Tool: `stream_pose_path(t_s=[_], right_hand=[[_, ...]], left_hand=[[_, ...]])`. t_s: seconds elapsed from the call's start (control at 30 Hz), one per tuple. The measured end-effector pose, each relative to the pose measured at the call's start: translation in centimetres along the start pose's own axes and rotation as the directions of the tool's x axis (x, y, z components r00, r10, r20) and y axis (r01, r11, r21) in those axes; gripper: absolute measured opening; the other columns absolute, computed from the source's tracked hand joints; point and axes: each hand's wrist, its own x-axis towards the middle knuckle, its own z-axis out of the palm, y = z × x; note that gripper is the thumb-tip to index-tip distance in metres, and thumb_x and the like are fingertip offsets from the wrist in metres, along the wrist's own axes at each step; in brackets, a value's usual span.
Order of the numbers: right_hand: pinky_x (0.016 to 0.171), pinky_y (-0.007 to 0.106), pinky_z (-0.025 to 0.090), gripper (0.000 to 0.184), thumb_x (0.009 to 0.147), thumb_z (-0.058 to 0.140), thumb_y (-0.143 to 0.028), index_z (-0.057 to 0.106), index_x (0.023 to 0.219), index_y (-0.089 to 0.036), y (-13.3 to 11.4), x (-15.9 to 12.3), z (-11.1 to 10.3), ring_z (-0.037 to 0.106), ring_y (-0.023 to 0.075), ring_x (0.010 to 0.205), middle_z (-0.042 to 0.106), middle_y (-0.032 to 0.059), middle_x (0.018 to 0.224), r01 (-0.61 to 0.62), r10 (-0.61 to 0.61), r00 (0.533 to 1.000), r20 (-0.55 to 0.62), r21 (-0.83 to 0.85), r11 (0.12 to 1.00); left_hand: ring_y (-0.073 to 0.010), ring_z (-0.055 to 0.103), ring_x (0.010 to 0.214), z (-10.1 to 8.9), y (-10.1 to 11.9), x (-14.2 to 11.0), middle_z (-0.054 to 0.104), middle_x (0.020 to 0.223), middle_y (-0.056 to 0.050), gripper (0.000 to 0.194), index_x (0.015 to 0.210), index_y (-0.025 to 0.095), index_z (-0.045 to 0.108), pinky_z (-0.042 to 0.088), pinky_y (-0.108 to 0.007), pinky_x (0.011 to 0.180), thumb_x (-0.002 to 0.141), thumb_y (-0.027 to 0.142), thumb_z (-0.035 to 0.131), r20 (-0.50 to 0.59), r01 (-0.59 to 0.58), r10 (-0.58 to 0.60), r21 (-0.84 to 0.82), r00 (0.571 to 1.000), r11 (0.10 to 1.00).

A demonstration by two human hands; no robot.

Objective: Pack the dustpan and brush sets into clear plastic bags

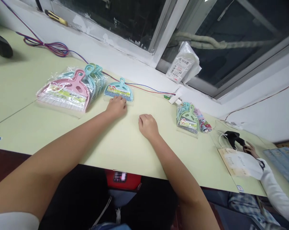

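Note:
My left hand [117, 107] is closed at the lower edge of a small blue dustpan and brush set [119, 89] in clear wrapping. Its fingers overlap the pack's bottom, and their grip is partly hidden. To the right, my right hand [148, 126] rests in a loose fist on the pale table [125, 140], with nothing visible in it. A row of larger wrapped dustpan sets stands left of my left hand, a pink dustpan set [68, 89] in front and blue ones behind. Farther right is a group of small sets, with a green dustpan set [188, 121] foremost.
Along the wall run red and blue wires [146, 88], coiled at the left. A screwdriver [55, 17] lies on the window ledge; a white plastic packet [182, 64] leans at the window. At right, another person's hand [251, 149] is beside a paper bag [240, 163] and a black object.

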Motion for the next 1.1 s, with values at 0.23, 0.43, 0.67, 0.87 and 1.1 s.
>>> stream_pose_path(t_s=[0.23,0.43,0.67,0.87,1.1], right_hand=[[0.093,0.037,0.046,0.025,0.098,0.047,-0.021,0.071,0.104,-0.019,1.5,-0.7,0.4,0.061,0.0249,0.1,0.072,0.01,0.103,0.014,-0.011,0.999,-0.04,0.095,0.995],[0.094,0.037,0.047,0.023,0.097,0.049,-0.023,0.071,0.104,-0.021,2.7,-1.3,-0.1,0.063,0.0236,0.101,0.073,0.0073,0.104,-0.019,0.032,0.998,-0.05,0.237,0.971],[0.094,0.038,0.048,0.022,0.095,0.052,-0.026,0.072,0.1,-0.022,2.9,-1.4,0.1,0.064,0.0238,0.101,0.075,0.0058,0.104,-0.059,0.076,0.996,-0.043,0.304,0.951],[0.088,0.034,0.05,0.021,0.093,0.052,-0.028,0.073,0.092,-0.023,2.7,-1.1,-0.1,0.068,0.0206,0.092,0.076,0.003,0.097,-0.108,0.133,0.99,-0.039,0.385,0.917],[0.086,0.032,0.051,0.021,0.093,0.052,-0.029,0.073,0.092,-0.022,2.7,-1.1,-0.6,0.069,0.0185,0.089,0.076,0.0019,0.095,-0.143,0.173,0.985,-0.026,0.449,0.882]], left_hand=[[-0.0375,0.041,0.134,-0.4,0.3,-0.3,0.051,0.142,-0.02,0.044,0.126,0.014,0.064,0.036,-0.051,0.107,0.09,0.032,0.049,-0.099,0.025,-0.021,0.045,0.995,0.999],[-0.0387,0.045,0.129,0.0,0.1,-0.5,0.053,0.138,-0.023,0.047,0.125,0.01,0.062,0.036,-0.052,0.105,0.095,0.037,0.039,-0.008,0.037,-0.036,0.08,0.999,0.996],[-0.034,0.059,0.109,-1.3,0.9,-0.8,0.066,0.112,-0.02,0.037,0.106,0.011,0.07,0.045,-0.043,0.089,0.093,0.027,0.039,0.038,-0.11,0.107,0.118,0.994,0.987],[-0.03,0.067,0.085,-1.4,4.4,-2.4,0.071,0.089,-0.017,0.043,0.087,0.013,0.074,0.047,-0.039,0.071,0.095,0.036,0.038,0.217,-0.28,0.254,0.096,0.942,0.955],[-0.0299,0.045,0.14,-1.3,3.6,-2.2,0.056,0.145,-0.017,0.054,0.136,0.014,0.059,0.035,-0.042,0.112,0.1,0.043,0.031,0.1,-0.216,0.215,-0.001,0.972,0.976]])
